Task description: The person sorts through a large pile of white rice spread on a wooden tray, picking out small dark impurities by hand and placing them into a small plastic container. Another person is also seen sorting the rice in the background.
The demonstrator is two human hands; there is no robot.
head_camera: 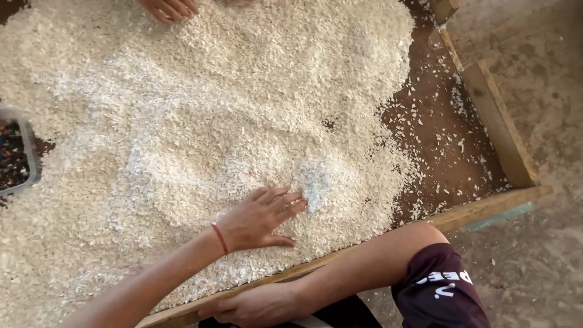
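A wooden frame [499, 124] edges a brown tray; a grey container [18, 155] of dark bits sits far left, and another person's hand [169, 8] reaches in at the far edge. White flakes [200, 115] (small, pale, heaped) cover the tray. The left hand [260, 218] lies flat on them, fingers spread; the right hand [255, 305] curls around the near frame edge.

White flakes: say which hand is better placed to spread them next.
Left, likely. The left hand lies flat on the white flakes, fingers spread; the right hand grips the wooden frame at the near edge, off the pile.
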